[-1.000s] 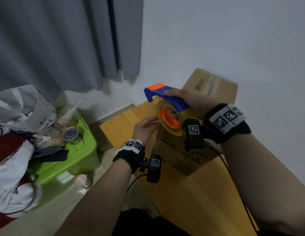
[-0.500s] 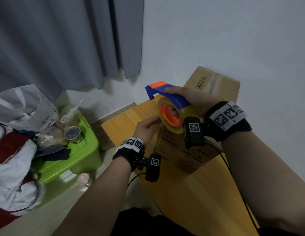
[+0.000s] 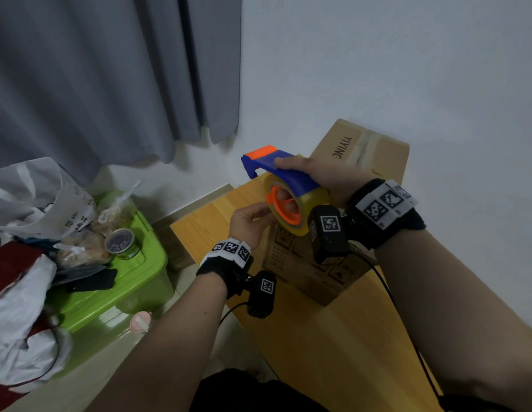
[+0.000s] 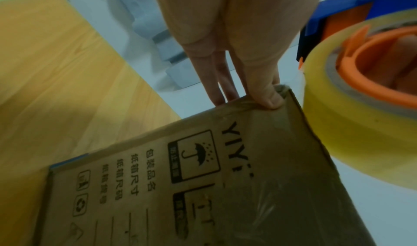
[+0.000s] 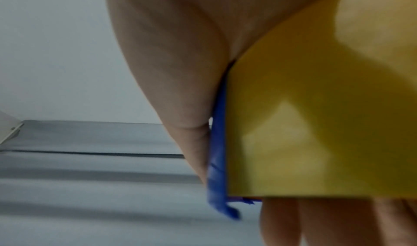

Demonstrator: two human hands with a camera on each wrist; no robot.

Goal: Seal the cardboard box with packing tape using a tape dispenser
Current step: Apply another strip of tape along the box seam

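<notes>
- The cardboard box [image 3: 312, 263] stood on the wooden surface [image 3: 333, 346], against the white wall.
- The right hand [image 3: 324, 176] gripped the tape dispenser [image 3: 284, 176], thumb on its blue frame and fingers through the orange core, holding it above the box's near top corner.
- The yellow tape roll [image 4: 352, 125] sat just beside that corner.
- The left hand [image 3: 248, 223] pinched the box's top edge, thumb [image 4: 267, 96] on the printed side and fingers [image 4: 216, 89] over the top.
</notes>
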